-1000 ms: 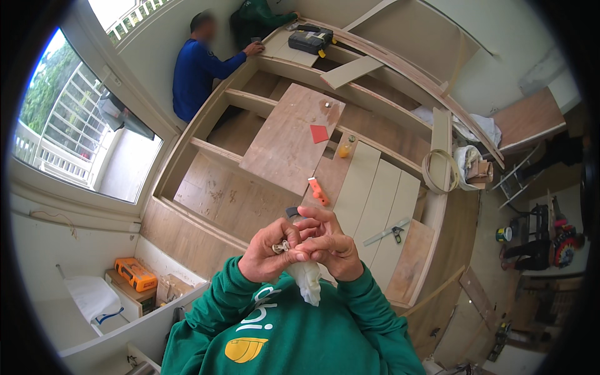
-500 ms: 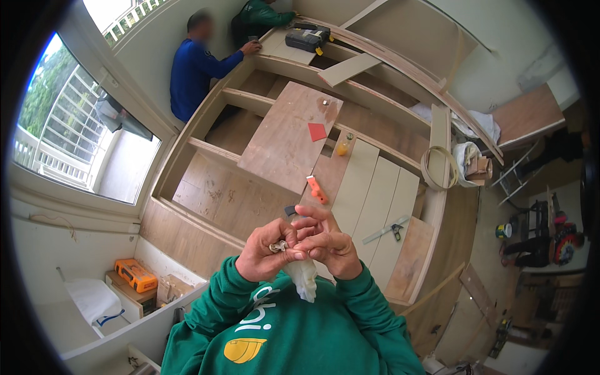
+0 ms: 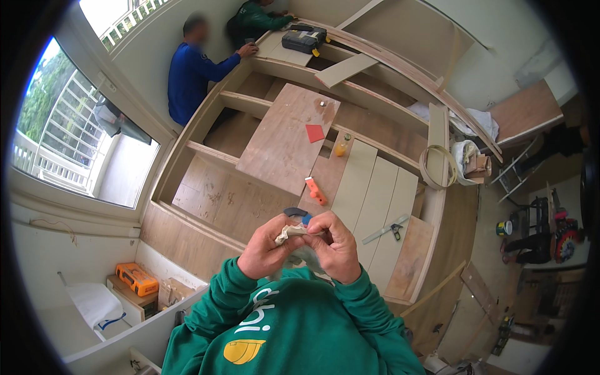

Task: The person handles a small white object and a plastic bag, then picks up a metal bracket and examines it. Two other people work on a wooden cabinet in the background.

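Close to my chest, a thin whitish plastic bag (image 3: 290, 234) is held between both hands, its crumpled rim bunched at the fingertips. My left hand (image 3: 265, 248) pinches one side of the rim. Thumb and fingers of my right hand (image 3: 335, 249) close on the other side. The bag's pale, see-through body hangs below the fingers, partly hidden by them; its contents cannot be made out. Just beyond my fingers, a dark curved piece with a blue part (image 3: 306, 219) shows, mostly covered. Farther off lies an orange-handled tool (image 3: 316, 191) on the wooden boards.
A large plywood sheet (image 3: 281, 144) rests across the wooden frame, with red sandpaper-like sheet (image 3: 314, 133) on it. Beside it stands a bottle of orange liquid (image 3: 341, 147). A square (image 3: 395, 231) lies on pale panels (image 3: 365, 194). Two people work at the far left, near a black toolbox (image 3: 304, 41).
My right hand's fingers, spread before, now close on the bag's rim. The rim has spread wider between the hands, and the bag's hanging body has swung closer beneath them.
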A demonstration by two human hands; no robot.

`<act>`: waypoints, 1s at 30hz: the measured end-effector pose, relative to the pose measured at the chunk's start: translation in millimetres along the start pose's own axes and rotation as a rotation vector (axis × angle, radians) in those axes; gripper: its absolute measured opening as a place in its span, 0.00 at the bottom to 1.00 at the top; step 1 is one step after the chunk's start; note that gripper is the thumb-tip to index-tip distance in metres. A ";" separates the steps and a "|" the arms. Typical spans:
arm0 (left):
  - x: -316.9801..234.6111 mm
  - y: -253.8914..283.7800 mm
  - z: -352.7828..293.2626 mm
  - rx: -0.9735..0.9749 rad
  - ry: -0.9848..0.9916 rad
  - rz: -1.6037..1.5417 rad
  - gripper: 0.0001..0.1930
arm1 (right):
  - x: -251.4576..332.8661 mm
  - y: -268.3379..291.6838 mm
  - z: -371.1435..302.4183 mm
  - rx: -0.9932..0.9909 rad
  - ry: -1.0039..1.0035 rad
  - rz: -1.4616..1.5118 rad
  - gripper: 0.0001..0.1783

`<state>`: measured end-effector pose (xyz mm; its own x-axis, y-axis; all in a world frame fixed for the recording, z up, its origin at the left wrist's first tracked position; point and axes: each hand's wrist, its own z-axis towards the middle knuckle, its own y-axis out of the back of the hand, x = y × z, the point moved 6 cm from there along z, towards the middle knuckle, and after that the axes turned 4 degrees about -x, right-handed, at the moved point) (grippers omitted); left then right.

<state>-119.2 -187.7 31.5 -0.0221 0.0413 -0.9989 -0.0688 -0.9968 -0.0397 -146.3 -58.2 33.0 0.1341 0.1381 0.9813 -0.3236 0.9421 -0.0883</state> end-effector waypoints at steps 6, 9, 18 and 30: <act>0.2 9.0 -1.0 -0.189 -0.004 0.241 0.02 | 21.0 -2.1 4.6 0.084 0.196 -0.278 0.06; -6.8 7.2 0.8 -0.234 -0.137 0.336 0.03 | 18.2 -10.5 5.3 -0.025 0.288 -0.414 0.06; -0.3 6.4 -7.1 -0.323 -0.005 0.246 0.03 | 25.1 6.1 8.5 -0.139 0.448 -0.514 0.13; 17.0 14.6 -0.7 -0.239 0.192 -0.365 0.12 | 29.1 -6.0 -6.9 0.102 0.636 -1.138 0.21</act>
<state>-119.8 -201.6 13.9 0.1468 0.4005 -0.9045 0.1943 -0.9082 -0.3706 -134.0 -57.7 60.9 0.7852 -0.5697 0.2426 0.1983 0.6025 0.7731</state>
